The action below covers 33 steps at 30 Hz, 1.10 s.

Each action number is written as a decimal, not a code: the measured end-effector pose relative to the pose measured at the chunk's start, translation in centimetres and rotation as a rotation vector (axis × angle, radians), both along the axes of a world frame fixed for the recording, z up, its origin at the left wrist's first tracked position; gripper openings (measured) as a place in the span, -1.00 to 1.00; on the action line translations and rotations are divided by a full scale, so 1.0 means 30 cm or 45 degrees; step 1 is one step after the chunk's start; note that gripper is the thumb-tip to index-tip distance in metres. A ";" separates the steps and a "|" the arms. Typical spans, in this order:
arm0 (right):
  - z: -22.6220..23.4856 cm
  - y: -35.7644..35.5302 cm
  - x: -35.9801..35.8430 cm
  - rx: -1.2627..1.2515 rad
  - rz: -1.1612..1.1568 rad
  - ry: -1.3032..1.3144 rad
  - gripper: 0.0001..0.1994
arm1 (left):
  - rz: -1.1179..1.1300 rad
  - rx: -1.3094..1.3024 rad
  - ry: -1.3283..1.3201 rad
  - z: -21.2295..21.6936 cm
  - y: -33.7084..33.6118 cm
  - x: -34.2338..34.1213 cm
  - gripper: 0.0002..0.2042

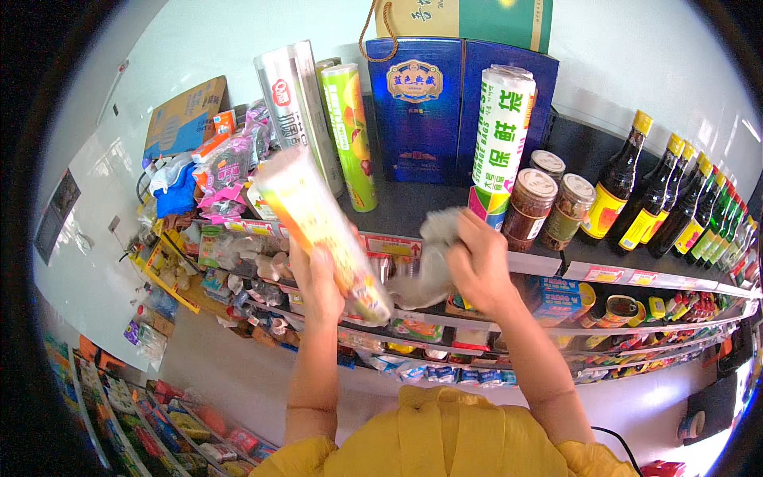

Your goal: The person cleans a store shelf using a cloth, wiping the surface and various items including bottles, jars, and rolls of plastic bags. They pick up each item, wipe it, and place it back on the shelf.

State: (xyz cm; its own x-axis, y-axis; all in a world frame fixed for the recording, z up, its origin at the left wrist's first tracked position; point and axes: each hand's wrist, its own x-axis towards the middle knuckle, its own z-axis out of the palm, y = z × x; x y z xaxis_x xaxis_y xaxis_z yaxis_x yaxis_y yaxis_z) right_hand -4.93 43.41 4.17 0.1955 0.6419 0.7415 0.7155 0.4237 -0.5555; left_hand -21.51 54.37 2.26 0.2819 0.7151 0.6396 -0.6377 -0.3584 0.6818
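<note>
My left hand (319, 285) is wrapped round a printed white, yellow and orange roll (322, 222), held tilted in front of the shelf. It looks like a roll of plastic bags and is smeared by motion. Closed round a crumpled greyish-white cloth (433, 258), my right hand (482, 264) is beside the shelf edge, to the right of the roll. On the top shelf (397, 208) stand a green fruit-printed roll (350, 139), silvery-white packaged rolls (290, 103) and a white-and-green roll of storage bags (501, 143).
A blue gift box (421, 119) stands at the back of the shelf. Lidded jars (531, 208) and several dark bottles (620, 179) line its right part. Bagged goods (226, 171) crowd the left end. Lower shelves hold tins (620, 310) and packets.
</note>
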 end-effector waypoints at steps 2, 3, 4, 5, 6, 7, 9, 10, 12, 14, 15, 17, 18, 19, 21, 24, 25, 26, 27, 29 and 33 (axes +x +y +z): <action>-0.046 -0.110 -0.002 -0.089 0.118 0.138 -0.74 | 0.084 -0.034 -0.058 0.044 0.030 0.042 -0.38; -0.080 -0.158 -0.007 -0.151 0.123 0.215 -0.71 | 0.125 -0.023 -0.091 0.074 0.041 0.086 -0.43; -0.122 -0.194 0.000 -0.237 0.134 0.383 -0.67 | 0.102 0.144 -0.085 0.096 0.066 0.149 -0.45; -0.147 -0.226 -0.012 -0.336 0.234 0.617 -0.63 | 0.047 0.175 -0.128 0.118 0.080 0.189 -0.48; -0.179 -0.250 -0.012 -0.319 0.229 0.706 -0.64 | 0.072 0.200 -0.164 0.157 0.061 0.235 -0.62; -0.211 -0.263 -0.009 -0.299 0.227 0.794 -0.64 | 0.079 0.239 -0.129 0.173 0.065 0.276 -0.69; -0.235 -0.296 -0.011 -0.331 0.236 0.902 -0.63 | 0.018 0.235 0.043 0.200 0.110 0.335 -0.72; -0.245 -0.309 -0.012 -0.345 0.238 0.957 -0.63 | 0.027 0.245 0.044 0.208 0.106 0.361 -0.71; -0.259 -0.324 -0.019 -0.381 0.188 0.941 -0.60 | 0.089 0.350 0.098 0.213 0.127 0.403 -0.69; -0.292 -0.334 -0.020 -0.366 0.142 0.955 -0.59 | 0.133 0.426 0.113 0.211 0.147 0.460 -0.63; -0.305 -0.335 -0.019 -0.362 0.169 0.948 -0.59 | 0.196 0.487 0.128 0.202 0.169 0.484 -0.62; -0.319 -0.336 -0.019 -0.354 0.227 0.930 -0.58 | 0.156 0.458 0.158 0.186 0.195 0.522 -0.63; -0.324 -0.339 -0.017 -0.374 0.260 0.972 -0.60 | 0.172 0.454 0.194 0.181 0.198 0.543 -0.63; -0.331 -0.345 -0.016 -0.395 0.296 1.012 -0.60 | 0.191 0.449 0.231 0.173 0.201 0.560 -0.62; -0.336 -0.349 -0.021 -0.412 0.302 1.028 -0.60 | 0.207 0.488 0.298 0.162 0.193 0.579 -0.58; -0.328 -0.348 -0.036 -0.441 0.235 0.985 -0.58 | 0.129 0.446 0.297 0.159 0.202 0.594 -0.56; -0.333 -0.345 -0.041 -0.430 0.229 0.984 -0.59 | 0.089 0.431 0.298 0.148 0.210 0.593 -0.53; -0.341 -0.341 -0.046 -0.419 0.224 0.982 -0.59 | 0.161 0.488 0.330 0.132 0.221 0.588 -0.54; -0.348 -0.338 -0.048 -0.402 0.210 0.982 -0.60 | 0.224 0.549 0.360 0.119 0.225 0.590 -0.55; -0.362 -0.332 -0.047 -0.374 0.225 1.003 -0.60 | 0.249 0.614 0.373 0.082 0.227 0.583 -0.51; -0.359 -0.327 -0.058 -0.430 0.246 1.055 -0.60 | 0.154 0.553 0.501 0.038 0.242 0.549 -0.43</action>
State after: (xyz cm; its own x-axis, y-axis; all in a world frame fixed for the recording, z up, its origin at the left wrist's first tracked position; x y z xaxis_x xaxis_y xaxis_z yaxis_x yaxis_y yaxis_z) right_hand -6.66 33.61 -6.59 0.4477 0.8762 0.1785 -0.0340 0.2161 -0.9758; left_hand -5.03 61.63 3.40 0.4896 0.4534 0.7448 -0.3044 -0.7116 0.6332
